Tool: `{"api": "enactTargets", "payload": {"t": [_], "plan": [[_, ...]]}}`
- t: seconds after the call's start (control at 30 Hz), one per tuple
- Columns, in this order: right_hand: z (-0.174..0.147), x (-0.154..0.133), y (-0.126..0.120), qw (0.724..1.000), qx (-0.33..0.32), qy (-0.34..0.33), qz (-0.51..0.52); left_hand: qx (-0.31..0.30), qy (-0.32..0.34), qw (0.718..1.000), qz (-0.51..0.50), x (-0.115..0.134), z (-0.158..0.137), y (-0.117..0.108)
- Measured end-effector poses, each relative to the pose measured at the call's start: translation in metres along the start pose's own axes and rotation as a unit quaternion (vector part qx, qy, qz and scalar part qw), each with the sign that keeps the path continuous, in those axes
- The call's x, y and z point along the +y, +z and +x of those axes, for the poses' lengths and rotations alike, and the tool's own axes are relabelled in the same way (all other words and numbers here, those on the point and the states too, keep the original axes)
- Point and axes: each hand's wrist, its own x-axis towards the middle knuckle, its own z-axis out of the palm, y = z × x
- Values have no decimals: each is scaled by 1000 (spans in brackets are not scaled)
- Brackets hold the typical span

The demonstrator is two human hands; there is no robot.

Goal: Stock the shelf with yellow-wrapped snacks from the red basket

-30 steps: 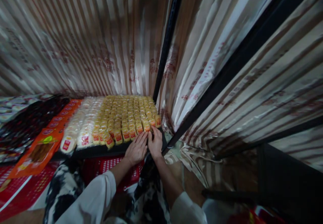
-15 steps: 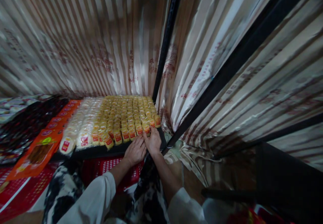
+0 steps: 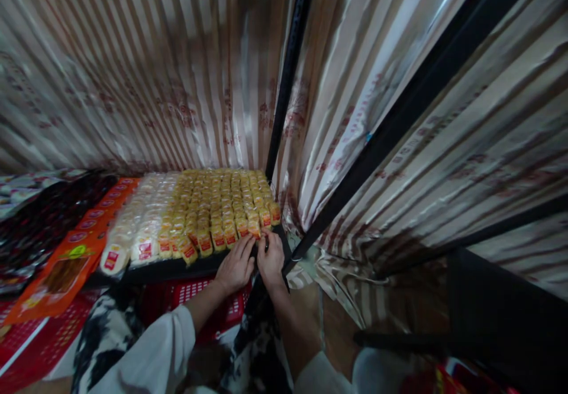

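Observation:
Small yellow-wrapped snack packets (image 3: 217, 204) with red and orange labels lie in tight rows on a black shelf (image 3: 173, 268). My left hand (image 3: 236, 267) is at the front edge of the rows, its fingers drawn together against a yellow packet (image 3: 253, 226) at the end of a row. Close beside it, my right hand (image 3: 270, 259) has bent fingers and thumb closing on the same front packet from the right. The fingertips partly cover that packet's lower end. Nearby, one packet (image 3: 189, 254) sticks out askew from the front.
Left of the yellow rows are white round packets (image 3: 116, 257), an orange snack bag (image 3: 66, 273) and dark shiny packs (image 3: 39, 228). Red baskets (image 3: 193, 292) stand below the shelf. A striped curtain (image 3: 199, 74) hangs behind, with black poles (image 3: 290, 68) at the right corner.
My right hand's fingers have bent more and drawn in toward the front packet. My left hand stays close by with its fingers slightly shifted. The view has moved a little.

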Motion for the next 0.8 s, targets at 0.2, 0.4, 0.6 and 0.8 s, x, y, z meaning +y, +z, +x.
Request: {"api": "enactTargets", "payload": {"t": [0.2,0.4,0.6,0.8], "plan": [[-4,7,4,1000,-31,-4,-4,8,-8,1000,-27,-2,0,2],[-5,7,1,997,-50,36,43,60,-82,994,-41,6,7,-4],[-7,10,-1,991,-53,50,108,82,-167,980,-68,13,33,-17],[-8,13,-1,988,-53,49,136,73,-191,977,-65,16,51,-27]]}}
